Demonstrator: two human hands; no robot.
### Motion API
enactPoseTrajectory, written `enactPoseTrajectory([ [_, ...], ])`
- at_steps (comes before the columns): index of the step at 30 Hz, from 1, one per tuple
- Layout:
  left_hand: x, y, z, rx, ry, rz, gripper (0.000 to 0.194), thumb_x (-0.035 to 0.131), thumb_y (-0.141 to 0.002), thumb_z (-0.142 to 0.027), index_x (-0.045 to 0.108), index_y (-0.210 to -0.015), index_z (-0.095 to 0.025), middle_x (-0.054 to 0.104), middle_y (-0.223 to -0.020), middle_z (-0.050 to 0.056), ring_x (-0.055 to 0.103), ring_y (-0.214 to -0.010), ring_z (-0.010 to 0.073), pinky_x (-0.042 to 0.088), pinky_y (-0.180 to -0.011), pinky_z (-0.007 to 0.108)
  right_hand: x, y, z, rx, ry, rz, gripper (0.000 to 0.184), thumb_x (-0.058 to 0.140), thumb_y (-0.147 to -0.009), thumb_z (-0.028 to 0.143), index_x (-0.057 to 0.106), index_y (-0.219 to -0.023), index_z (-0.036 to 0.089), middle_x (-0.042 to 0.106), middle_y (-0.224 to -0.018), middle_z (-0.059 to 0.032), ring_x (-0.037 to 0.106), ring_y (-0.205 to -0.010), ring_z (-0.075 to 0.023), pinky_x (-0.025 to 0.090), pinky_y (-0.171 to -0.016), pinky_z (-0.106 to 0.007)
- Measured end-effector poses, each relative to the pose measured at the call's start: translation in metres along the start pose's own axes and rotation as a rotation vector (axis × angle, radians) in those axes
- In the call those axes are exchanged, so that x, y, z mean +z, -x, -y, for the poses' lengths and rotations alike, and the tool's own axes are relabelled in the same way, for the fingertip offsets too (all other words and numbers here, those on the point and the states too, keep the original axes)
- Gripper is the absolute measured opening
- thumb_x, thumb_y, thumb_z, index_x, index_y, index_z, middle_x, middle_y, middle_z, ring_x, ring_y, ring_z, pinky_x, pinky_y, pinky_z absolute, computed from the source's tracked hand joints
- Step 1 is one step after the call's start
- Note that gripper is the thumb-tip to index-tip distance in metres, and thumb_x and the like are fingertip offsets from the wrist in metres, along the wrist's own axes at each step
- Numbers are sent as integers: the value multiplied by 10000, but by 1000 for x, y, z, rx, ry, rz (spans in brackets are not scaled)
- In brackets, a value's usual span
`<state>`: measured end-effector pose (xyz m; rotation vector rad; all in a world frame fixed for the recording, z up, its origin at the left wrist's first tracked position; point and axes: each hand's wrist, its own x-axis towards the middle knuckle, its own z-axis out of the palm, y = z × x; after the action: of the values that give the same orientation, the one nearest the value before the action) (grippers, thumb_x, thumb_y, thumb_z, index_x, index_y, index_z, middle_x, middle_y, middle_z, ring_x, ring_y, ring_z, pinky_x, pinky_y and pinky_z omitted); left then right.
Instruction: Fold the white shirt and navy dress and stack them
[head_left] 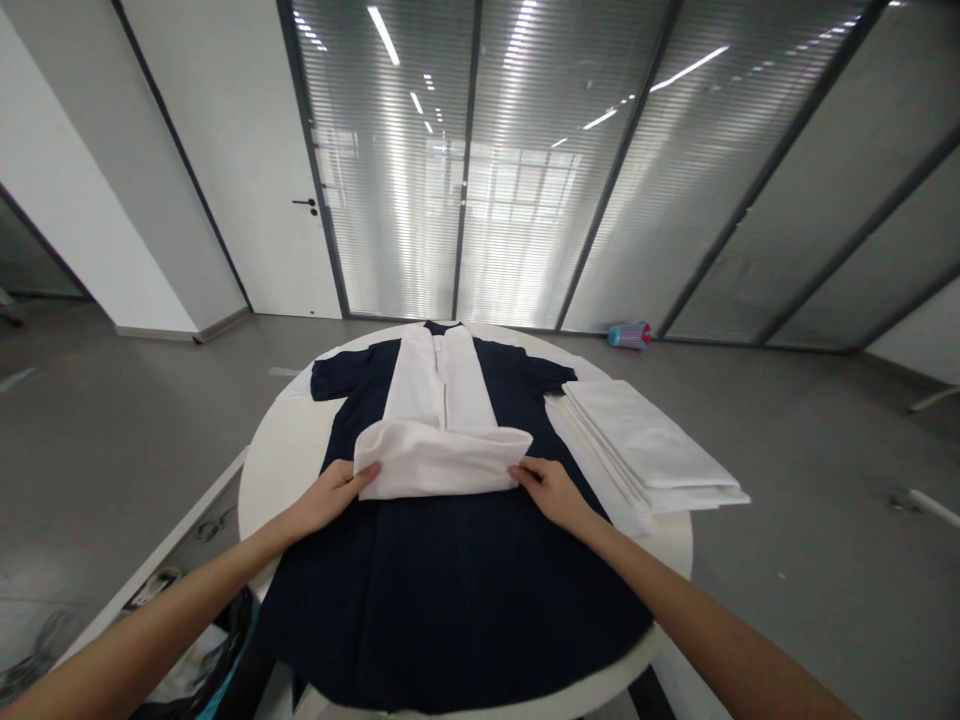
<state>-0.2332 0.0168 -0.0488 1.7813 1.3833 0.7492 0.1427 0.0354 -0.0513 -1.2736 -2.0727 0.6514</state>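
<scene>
A dark navy short-sleeved garment [457, 600] lies spread over a round white table, its collar at the far side. On top of it is a white cloth [442, 465], its near end turned up into a loose fold. My left hand [337, 492] pinches the left edge of that fold between thumb and fingers. At the opposite edge, my right hand [551, 488] grips the fold the same way. Beyond the fold, the white cloth runs in a flat strip up towards the collar, with a slit or seam line down its middle.
The round white table [281, 450] carries a stack of folded white cloths [652, 440] on its right, overhanging the edge. Cables and bags sit low at the left. A blue and pink item [628, 336] rests on the floor by the glass wall.
</scene>
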Motion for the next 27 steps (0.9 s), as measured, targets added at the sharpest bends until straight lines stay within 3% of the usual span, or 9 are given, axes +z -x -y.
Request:
enactPoseTrajectory([
  [4, -1, -19, -8, -182, 251, 41, 647, 618, -741, -758, 687, -678, -117, 680, -661, 77, 555, -560, 175, 393, -509, 259, 11, -20, 9, 125, 13, -72, 415, 419, -937, 435, 427, -591, 208, 473, -569, 17, 448, -557, -134, 288, -547, -255],
  [9, -2, -24, -13, -214, 371, 7, 651, 698, -674, -748, 718, -744, -102, 721, -760, 110, 603, -643, 198, 427, -556, 268, 22, -25, 12, 218, 90, -156, 368, 398, -934, 410, 439, -624, 216, 503, -612, -6, 468, -600, -157, 292, -585, -272],
  [14, -2, -12, -6, -75, 175, -66, 652, 589, -759, -765, 707, -724, -125, 692, -704, 79, 589, -633, 204, 428, -558, 279, 23, -15, 16, 149, 52, -210, 385, 365, -963, 459, 400, -659, 225, 473, -604, 13, 472, -588, -153, 299, -584, -269],
  [17, -4, -6, -7, 83, -16, -117, 579, 722, -684, -680, 743, -914, -149, 737, -947, 104, 642, -893, 292, 512, -730, 336, 21, -13, 17, 118, 27, -234, 401, 366, -965, 485, 417, -665, 223, 457, -589, 21, 475, -576, -151, 311, -580, -266],
  [19, -5, -6, -9, 147, -89, -107, 553, 767, -670, -615, 740, -989, -163, 729, -1032, 102, 634, -970, 303, 517, -800, 350, 21, -12, 16, 124, 30, -244, 395, 378, -958, 478, 479, -682, 215, 511, -609, 7, 504, -596, -161, 338, -601, -271],
  [21, -3, -11, -10, 129, -101, -98, 481, 687, -749, -629, 727, -825, -156, 708, -833, 74, 626, -782, 245, 498, -680, 309, 21, -14, 14, 149, 36, -250, 366, 396, -945, 447, 565, -734, 200, 599, -669, -24, 557, -644, -183, 373, -637, -281],
  [23, 0, -20, -8, 71, -59, -102, 555, 589, -799, -676, 632, -611, -156, 581, -594, 28, 509, -566, 162, 397, -526, 258, 21, -16, 12, 185, 21, -247, 326, 423, -927, 406, 633, -811, 185, 674, -755, -56, 614, -711, -209, 407, -674, -293],
  [25, 3, -28, -4, 27, 12, -118, 608, 580, -775, -718, 561, -537, -159, 488, -517, 2, 407, -499, 118, 304, -469, 238, 22, -18, 9, 223, -12, -233, 293, 457, -907, 372, 671, -877, 174, 715, -820, -74, 651, -757, -224, 432, -699, -298],
  [27, 4, -35, 0, 7, 77, -124, 606, 610, -751, -723, 576, -556, -150, 502, -529, 1, 400, -506, 112, 287, -468, 230, 22, -19, 7, 255, -29, -215, 284, 488, -892, 350, 692, -944, 159, 730, -834, -77, 668, -760, -226, 441, -701, -298],
])
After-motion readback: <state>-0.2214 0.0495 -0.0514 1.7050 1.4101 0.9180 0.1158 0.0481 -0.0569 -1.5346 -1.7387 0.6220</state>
